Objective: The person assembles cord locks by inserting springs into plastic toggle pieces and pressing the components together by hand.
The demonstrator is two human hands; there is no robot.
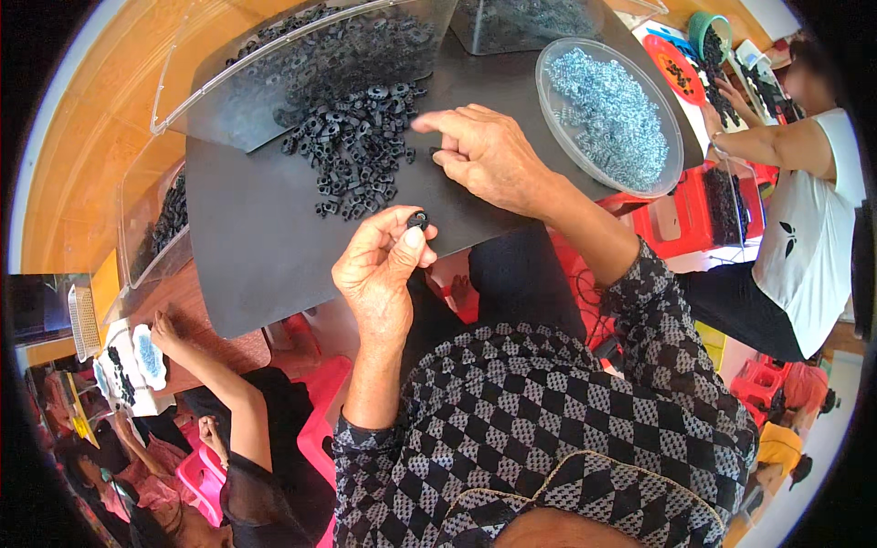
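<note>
A small black plastic part (418,219) is pinched between the thumb and fingertips of the left hand (379,269), which is held just above the near edge of the black desk (247,228). The right hand (489,155) is laid on the desk farther in, its fingers loosely curled with the forefinger stretched toward a heap of black parts (352,151); a tiny dark piece seems to be touched by its fingertips, though whether it is gripped cannot be told. The heap is spilled from a clear plastic tray (228,82) tilted at the far side of the desk. A round clear dish (548,110) filled with small silvery metal pieces (607,114) is set to the right of the right hand. Other people are seated on both sides.
</note>
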